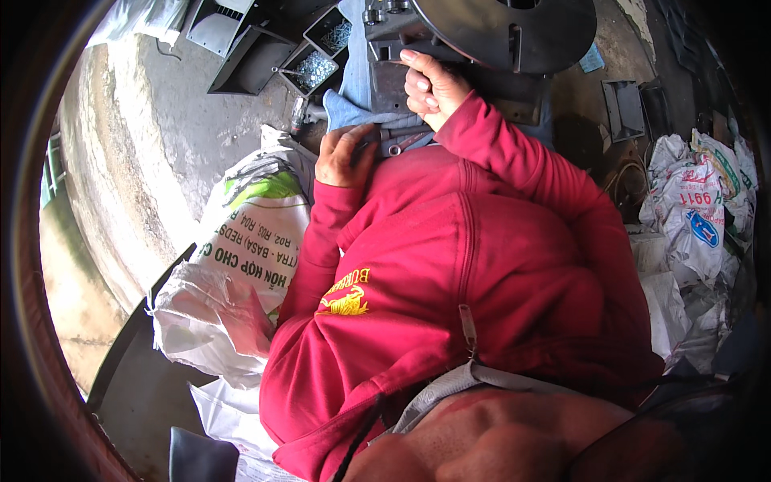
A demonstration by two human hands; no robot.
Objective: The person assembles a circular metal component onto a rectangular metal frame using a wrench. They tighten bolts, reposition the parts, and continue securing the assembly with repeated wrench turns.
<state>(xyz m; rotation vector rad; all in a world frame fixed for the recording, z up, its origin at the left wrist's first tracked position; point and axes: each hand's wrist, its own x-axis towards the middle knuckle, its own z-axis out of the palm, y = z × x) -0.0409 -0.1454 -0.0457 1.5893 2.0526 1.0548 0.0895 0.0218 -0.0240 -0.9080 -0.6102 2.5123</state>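
Across my lap lies a black part with a broad round disc [514,32] and a flat plate with slots [389,87]. My right hand [434,87] is at the plate's edge, its fingers curled in and the index finger and thumb drawn together; whatever they pinch is too small to make out. Lower and to the left, my left hand [345,157] is closed around a dark tool [368,143], mostly hidden by the fingers. Beside it lies a metal wrench-like piece [405,143] on the blue cloth [347,111] over my legs.
Small bins of screws [309,68] stand at the far left, beside black housings [250,60]. A white printed sack [257,217] sits at my left. More sacks [691,209] are piled at the right, with a black frame [623,110] on the floor beyond them.
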